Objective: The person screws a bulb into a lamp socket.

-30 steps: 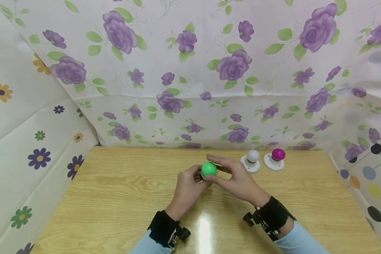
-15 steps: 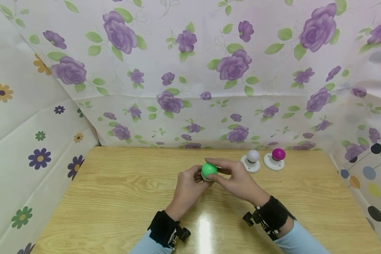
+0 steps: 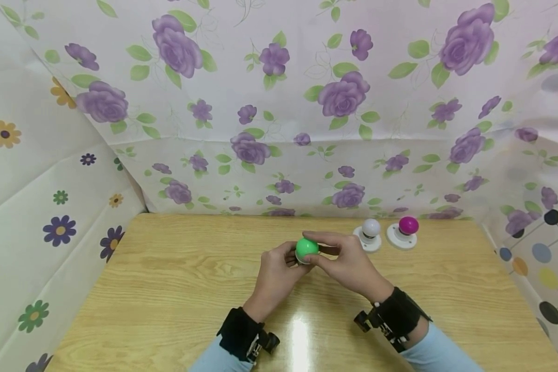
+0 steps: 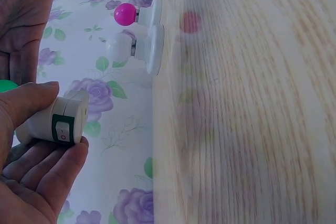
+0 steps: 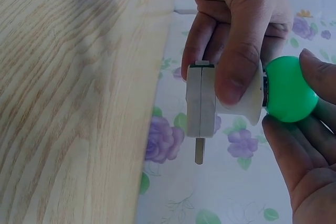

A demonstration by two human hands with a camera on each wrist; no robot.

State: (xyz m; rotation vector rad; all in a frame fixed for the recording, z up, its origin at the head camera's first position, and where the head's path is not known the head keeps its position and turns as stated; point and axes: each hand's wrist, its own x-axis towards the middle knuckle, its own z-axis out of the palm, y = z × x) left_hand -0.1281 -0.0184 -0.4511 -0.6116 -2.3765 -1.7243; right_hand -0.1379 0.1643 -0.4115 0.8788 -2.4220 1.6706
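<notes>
A green light bulb (image 3: 307,249) sits at the end of a white plug-in lamp socket (image 5: 201,106), held above the table. My left hand (image 3: 276,274) grips the socket, its thumb on one side and fingers on the other. A rocker switch (image 4: 62,130) shows on the socket in the left wrist view, and a flat metal prong (image 5: 199,151) sticks out in the right wrist view. Around the bulb, my right hand (image 3: 349,261) curls its thumb and fingers. A narrow dark band shows between bulb and socket.
Towards the back right of the wooden table (image 3: 190,289) stand a white bulb (image 3: 371,227) and a magenta bulb (image 3: 408,225), each in a round white base. Flowered sheeting (image 3: 204,181) rises behind the table and along its sides.
The right hand's fingers, raised higher over the green bulb a second ago, have lowered closer round it. The left hand keeps its grip on the socket in nearly the same spot.
</notes>
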